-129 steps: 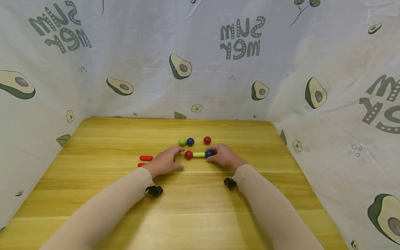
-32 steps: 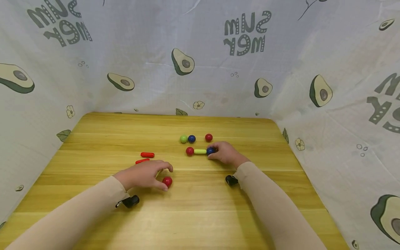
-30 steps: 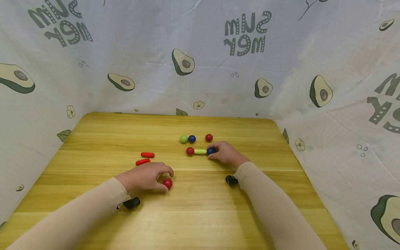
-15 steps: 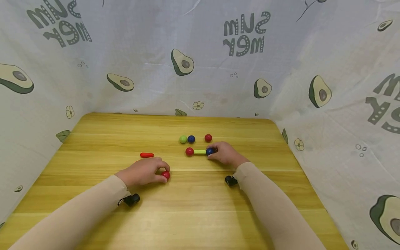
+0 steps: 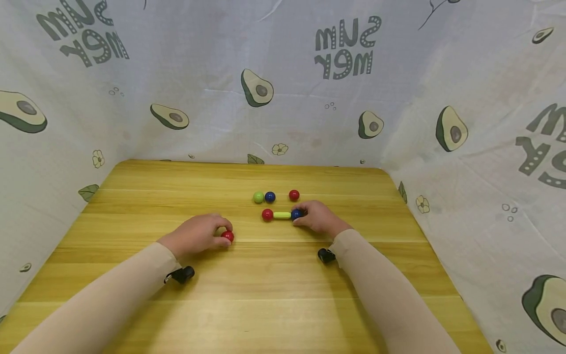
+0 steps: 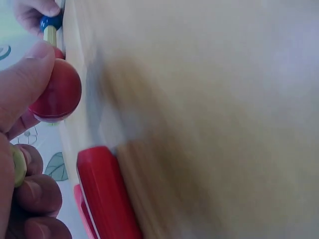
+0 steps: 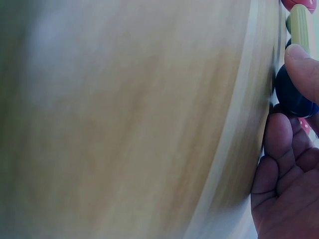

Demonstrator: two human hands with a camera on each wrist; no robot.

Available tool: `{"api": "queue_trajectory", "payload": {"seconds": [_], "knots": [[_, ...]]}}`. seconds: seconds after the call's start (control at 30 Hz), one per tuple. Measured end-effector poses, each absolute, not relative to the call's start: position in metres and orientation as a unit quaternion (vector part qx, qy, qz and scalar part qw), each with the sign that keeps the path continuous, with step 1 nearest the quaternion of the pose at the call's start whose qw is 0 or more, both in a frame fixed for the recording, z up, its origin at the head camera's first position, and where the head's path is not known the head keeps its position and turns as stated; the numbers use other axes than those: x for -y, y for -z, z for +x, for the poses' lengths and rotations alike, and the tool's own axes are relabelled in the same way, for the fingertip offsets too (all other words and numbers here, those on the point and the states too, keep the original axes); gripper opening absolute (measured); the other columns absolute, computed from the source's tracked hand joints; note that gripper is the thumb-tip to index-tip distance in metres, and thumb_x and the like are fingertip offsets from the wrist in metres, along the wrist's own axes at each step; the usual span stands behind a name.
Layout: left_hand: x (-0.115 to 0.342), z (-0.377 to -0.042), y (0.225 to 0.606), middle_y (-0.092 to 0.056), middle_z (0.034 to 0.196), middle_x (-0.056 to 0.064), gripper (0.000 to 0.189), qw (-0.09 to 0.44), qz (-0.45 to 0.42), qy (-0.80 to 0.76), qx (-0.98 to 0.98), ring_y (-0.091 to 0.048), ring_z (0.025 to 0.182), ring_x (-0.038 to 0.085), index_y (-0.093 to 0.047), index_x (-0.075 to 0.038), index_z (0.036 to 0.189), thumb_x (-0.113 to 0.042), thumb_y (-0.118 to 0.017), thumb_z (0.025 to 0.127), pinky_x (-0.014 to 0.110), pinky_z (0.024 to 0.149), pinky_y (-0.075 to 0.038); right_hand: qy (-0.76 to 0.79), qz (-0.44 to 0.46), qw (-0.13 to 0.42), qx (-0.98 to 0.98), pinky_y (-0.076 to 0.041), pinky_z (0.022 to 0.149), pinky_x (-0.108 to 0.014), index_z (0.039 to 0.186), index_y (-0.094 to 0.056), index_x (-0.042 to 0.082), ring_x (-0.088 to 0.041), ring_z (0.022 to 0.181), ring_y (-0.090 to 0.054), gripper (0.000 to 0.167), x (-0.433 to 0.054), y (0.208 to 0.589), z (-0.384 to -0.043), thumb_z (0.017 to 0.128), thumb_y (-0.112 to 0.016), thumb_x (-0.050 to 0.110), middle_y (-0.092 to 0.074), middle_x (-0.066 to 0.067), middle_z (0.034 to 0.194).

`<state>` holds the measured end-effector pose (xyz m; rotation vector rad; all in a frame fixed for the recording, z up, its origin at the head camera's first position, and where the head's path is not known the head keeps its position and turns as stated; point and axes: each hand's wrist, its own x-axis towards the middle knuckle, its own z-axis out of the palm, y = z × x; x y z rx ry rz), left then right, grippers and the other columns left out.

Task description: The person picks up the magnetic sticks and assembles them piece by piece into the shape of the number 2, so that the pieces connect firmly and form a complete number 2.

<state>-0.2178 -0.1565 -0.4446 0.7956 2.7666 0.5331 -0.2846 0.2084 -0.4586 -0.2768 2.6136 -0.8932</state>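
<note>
My left hand point(image 5: 196, 235) pinches a shiny red ball point(image 5: 227, 236) between thumb and fingertips, at the table's left middle. In the left wrist view its other fingers curl round a yellow-green piece point(image 6: 19, 167), mostly hidden. Close by it lie two red rods point(image 6: 107, 194), which the hand covers in the head view. My right hand point(image 5: 319, 218) grips a dark blue ball point(image 5: 296, 215) between thumb and fingers. That ball sits at the right end of a ridged yellow-green rod point(image 5: 282, 215), with another red ball point(image 5: 267, 215) at the rod's left end.
Behind the joined piece, a light green ball point(image 5: 258, 197) and a blue ball point(image 5: 270, 197) sit side by side. A single red ball point(image 5: 294, 195) lies right of them. A patterned cloth point(image 5: 212, 132) surrounds the wooden table point(image 5: 247, 314) at the back and sides.
My left hand, near the joined piece at first, came nearer with a red ball, closed its fingers on it, then moved back and left over the red rods. My right hand has stayed put.
</note>
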Motion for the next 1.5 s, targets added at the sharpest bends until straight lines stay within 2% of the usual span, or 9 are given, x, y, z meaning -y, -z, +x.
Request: {"api": "queue_trajectory", "payload": {"seconds": [0.17, 0.63, 0.97, 1.37, 1.5], "knots": [[0.1576, -0.2232, 0.4425, -0.066, 0.105, -0.004, 0.036, 0.104, 0.248, -0.177, -0.947, -0.06, 0.09, 0.016, -0.073, -0.021, 0.123, -0.042, -0.079, 0.094, 0.041, 0.09, -0.055, 0.313, -0.093, 0.182, -0.927, -0.045, 0.117, -0.051, 0.134, -0.072, 0.015, -0.03, 0.124, -0.06, 0.042, -0.2078, 0.4581, -0.2842, 0.095, -0.081, 0.028, -0.066, -0.013, 0.138], [0.1556, -0.2241, 0.4415, -0.069, 0.112, 0.0, 0.042, 0.103, 0.247, -0.169, -0.949, -0.062, 0.096, 0.017, -0.073, -0.017, 0.127, -0.042, -0.08, 0.094, 0.043, 0.097, -0.055, 0.307, -0.103, 0.183, -0.928, -0.045, 0.117, -0.052, 0.134, -0.071, 0.015, -0.03, 0.124, -0.06, 0.042, -0.2088, 0.4588, -0.2841, 0.096, -0.08, 0.029, -0.066, -0.013, 0.139], [0.1584, -0.2247, 0.4415, -0.067, 0.106, -0.002, 0.044, 0.107, 0.248, -0.173, -0.947, -0.057, 0.086, 0.015, -0.072, -0.017, 0.129, -0.041, -0.08, 0.094, 0.04, 0.087, -0.053, 0.303, -0.105, 0.182, -0.929, -0.044, 0.118, -0.051, 0.134, -0.071, 0.015, -0.03, 0.125, -0.059, 0.041, -0.2081, 0.4589, -0.2838, 0.096, -0.079, 0.029, -0.065, -0.013, 0.139], [0.1589, -0.2247, 0.4413, -0.068, 0.113, 0.0, 0.048, 0.112, 0.238, -0.186, -0.947, -0.058, 0.089, 0.016, -0.07, -0.019, 0.133, -0.045, -0.079, 0.093, 0.044, 0.092, -0.053, 0.295, -0.106, 0.178, -0.933, -0.045, 0.118, -0.051, 0.135, -0.071, 0.015, -0.03, 0.124, -0.059, 0.042, -0.2076, 0.4585, -0.2841, 0.096, -0.08, 0.029, -0.065, -0.013, 0.139], [0.1593, -0.2244, 0.4392, -0.065, 0.119, 0.005, 0.048, 0.121, 0.223, -0.219, -0.942, -0.058, 0.085, 0.017, -0.066, -0.018, 0.138, -0.045, -0.072, 0.099, 0.044, 0.092, -0.051, 0.293, -0.111, 0.176, -0.933, -0.045, 0.117, -0.051, 0.135, -0.071, 0.015, -0.03, 0.124, -0.059, 0.042, -0.2081, 0.4586, -0.2846, 0.096, -0.079, 0.029, -0.065, -0.013, 0.138]]}}
